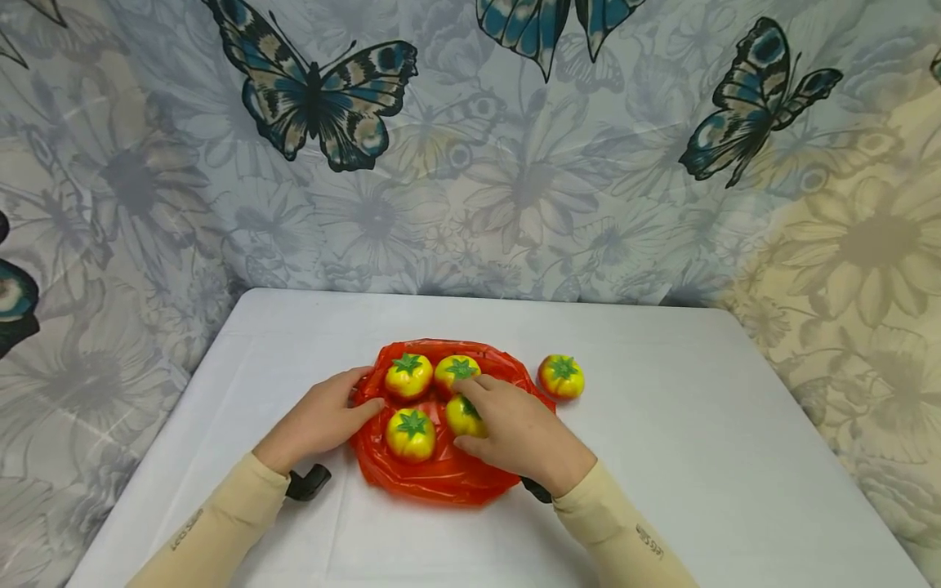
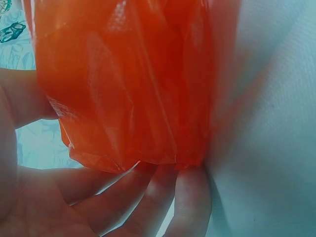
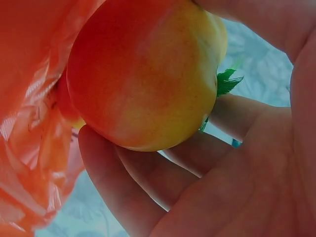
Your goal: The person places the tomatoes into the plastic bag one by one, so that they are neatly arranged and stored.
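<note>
Counting red-and-yellow fruits [image 1: 408,377], I get five: four within one red plastic bag [image 1: 456,485] on the white table [image 1: 662,457], a fifth just beside that bag, to the right. The left hand [image 1: 323,416] rests spread fingers against the bag's side; the right hand [image 1: 515,425] curls thumb and fingers round one of those four.
</note>
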{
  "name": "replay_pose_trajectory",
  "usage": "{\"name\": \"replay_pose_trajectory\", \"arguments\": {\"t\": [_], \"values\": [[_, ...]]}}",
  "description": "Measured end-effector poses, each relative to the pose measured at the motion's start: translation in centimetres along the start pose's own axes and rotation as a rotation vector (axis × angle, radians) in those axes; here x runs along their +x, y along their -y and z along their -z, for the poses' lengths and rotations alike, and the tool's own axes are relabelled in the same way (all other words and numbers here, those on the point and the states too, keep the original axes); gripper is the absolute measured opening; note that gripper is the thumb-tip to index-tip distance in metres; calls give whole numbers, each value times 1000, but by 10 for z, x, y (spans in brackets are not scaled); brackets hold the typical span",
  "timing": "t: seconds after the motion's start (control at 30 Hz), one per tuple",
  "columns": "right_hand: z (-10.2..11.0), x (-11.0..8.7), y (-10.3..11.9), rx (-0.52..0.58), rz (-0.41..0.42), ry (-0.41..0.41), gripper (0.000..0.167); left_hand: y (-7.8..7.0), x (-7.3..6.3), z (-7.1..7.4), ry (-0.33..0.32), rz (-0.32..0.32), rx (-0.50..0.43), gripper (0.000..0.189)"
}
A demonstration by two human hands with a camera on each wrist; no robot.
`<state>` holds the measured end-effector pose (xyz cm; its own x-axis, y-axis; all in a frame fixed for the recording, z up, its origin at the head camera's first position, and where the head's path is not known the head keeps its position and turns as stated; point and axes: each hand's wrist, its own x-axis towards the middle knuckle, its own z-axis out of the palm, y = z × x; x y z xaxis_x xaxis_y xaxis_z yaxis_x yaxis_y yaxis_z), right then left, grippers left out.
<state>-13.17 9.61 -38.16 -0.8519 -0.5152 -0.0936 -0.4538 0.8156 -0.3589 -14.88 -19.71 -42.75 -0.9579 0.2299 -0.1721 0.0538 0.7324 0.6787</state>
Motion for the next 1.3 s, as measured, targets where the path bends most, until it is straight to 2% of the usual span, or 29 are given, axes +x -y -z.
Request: {"name": "replay_pose_trajectory", "arguments": {"t": [0.43,1.3], "values": [[-12,6,7,-28,8,111,64,-1,1,0,-10,-8,30,64],[-18,2,15,-50,23,158,58,-1,1,1,-11,-30,18,64]]}}
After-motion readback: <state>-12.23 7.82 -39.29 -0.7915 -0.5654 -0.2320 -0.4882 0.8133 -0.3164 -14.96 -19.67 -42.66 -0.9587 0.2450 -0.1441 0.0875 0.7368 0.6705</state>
